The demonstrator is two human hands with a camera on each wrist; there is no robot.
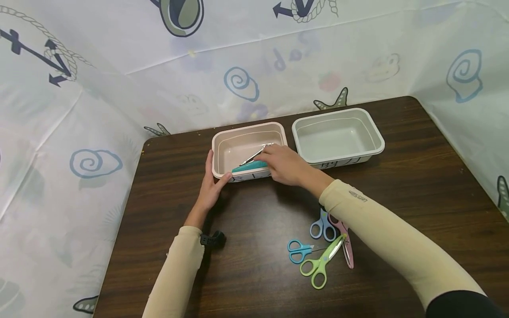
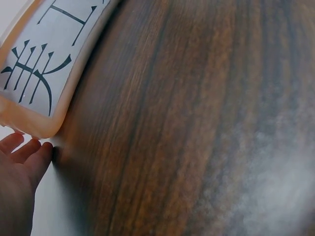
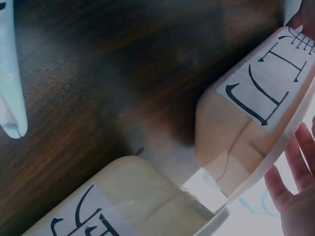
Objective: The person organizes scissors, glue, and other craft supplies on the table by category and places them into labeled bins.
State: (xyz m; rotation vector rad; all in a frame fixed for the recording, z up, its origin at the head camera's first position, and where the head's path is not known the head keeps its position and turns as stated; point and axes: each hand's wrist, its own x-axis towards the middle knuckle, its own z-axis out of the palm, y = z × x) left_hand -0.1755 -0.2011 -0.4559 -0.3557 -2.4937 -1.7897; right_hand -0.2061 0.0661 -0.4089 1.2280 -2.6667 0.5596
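My left hand holds the front left corner of a pink plastic bin, thumb at the front rim and fingers along the side. In the left wrist view its fingertips touch the corner below the bin's paper label. Over the bin's front right part, my right hand reaches inside. By its fingertips lie a teal utility knife and a slim silver tool. The thumb is hidden, so a grip on either cannot be made out. Fingers of the right hand show past the rim in its wrist view.
Right of the pink bin stands a pale grey-green bin, labelled at the front. Under the right forearm lie blue scissors, green scissors, lavender scissors and pink scissors. Printed cloth hangs behind the brown table.
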